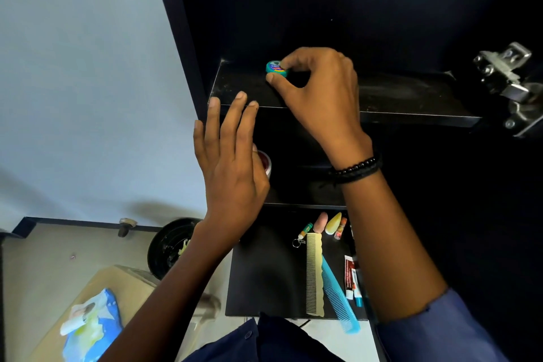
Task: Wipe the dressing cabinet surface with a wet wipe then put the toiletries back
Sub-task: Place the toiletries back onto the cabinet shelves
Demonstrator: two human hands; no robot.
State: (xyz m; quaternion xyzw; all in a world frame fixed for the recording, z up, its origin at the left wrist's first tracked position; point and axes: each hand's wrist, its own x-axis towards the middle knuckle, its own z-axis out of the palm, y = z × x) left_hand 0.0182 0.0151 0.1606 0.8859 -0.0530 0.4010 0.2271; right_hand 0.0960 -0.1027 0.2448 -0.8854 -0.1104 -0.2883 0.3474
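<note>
While left hand hovers, fingers straight, right hand pinches round teal tin, possibly balm, at shelf.

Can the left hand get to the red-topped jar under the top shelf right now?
Probably yes. The left hand is open, holds nothing and sits right in front of the red-topped jar, partly hiding it. Nothing shows between them. The right hand pinches the teal tin above.

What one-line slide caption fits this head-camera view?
Right hand pinches a small teal tin at the dark cabinet shelf; left hand open nearby; a cream comb lies lower down.
</note>
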